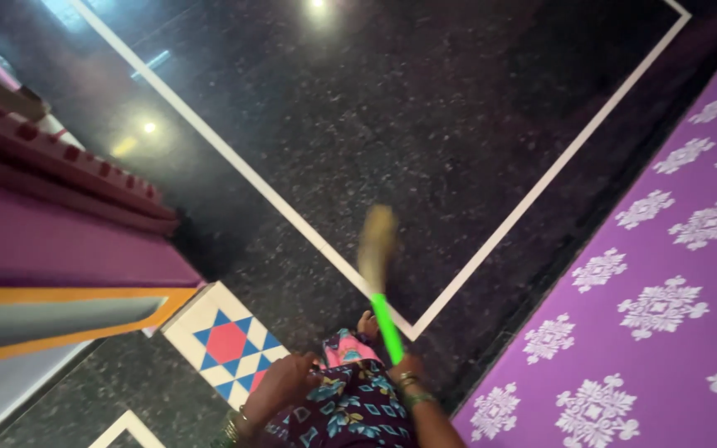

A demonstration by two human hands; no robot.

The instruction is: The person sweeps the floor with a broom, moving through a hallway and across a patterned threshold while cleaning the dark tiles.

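Note:
My right hand (408, 369) grips the bright green handle of a broom (387, 325) near the bottom centre. The broom's pale straw head (374, 246) is motion-blurred over the dark speckled floor (408, 116). My left hand (288, 382) rests closed against my patterned floral clothing (357, 408), bunching the cloth; bangles show on both wrists. A bare foot (366, 323) peeks out beside the broom handle.
A white inlaid line (541, 187) frames the dark floor. A purple mat with white flower motifs (665, 299) lies on the right. At the left stands a purple and maroon step or ledge (51, 241) with an orange edge. A red-and-blue patterned tile (227, 344) sits near my feet.

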